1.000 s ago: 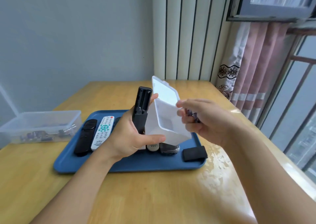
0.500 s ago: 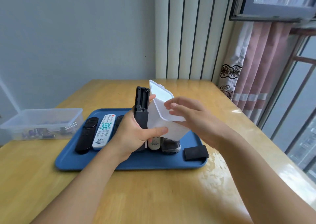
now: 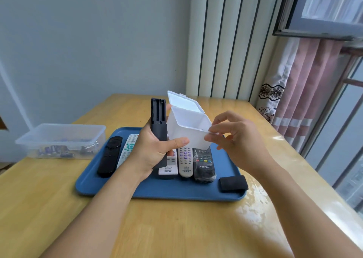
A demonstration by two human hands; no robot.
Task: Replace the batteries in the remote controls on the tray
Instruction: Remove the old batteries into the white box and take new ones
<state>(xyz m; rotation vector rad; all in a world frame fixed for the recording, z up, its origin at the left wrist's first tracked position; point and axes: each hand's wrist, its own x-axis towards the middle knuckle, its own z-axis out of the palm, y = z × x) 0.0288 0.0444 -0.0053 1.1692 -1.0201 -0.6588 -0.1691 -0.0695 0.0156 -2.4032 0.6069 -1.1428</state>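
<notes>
L thumb presses the near wall of a white box [image 3: 188,128], other fingers curled behind, so the left hand [image 3: 151,151] grips both the box and an upright black remote [image 3: 158,120] w/ its battery bay open and bare, facing the camera. Box lid [image 3: 184,101] hinged back on the far side. Right hand [image 3: 238,141] touches the box's right rim w/ thumb + forefinger tips, other fingers loosely bent; can't tell if it pinches anything. Below, on a blue tray [image 3: 176,193]: black remote at left [image 3: 110,156], white remote w/ green keys [image 3: 128,149], two pale remotes [image 3: 185,163], a wrapped black remote [image 3: 204,165], battery cover [image 3: 233,183] near right. Clear tub of batteries [image 3: 60,139] far left on the wood table [image 3: 176,228]
</notes>
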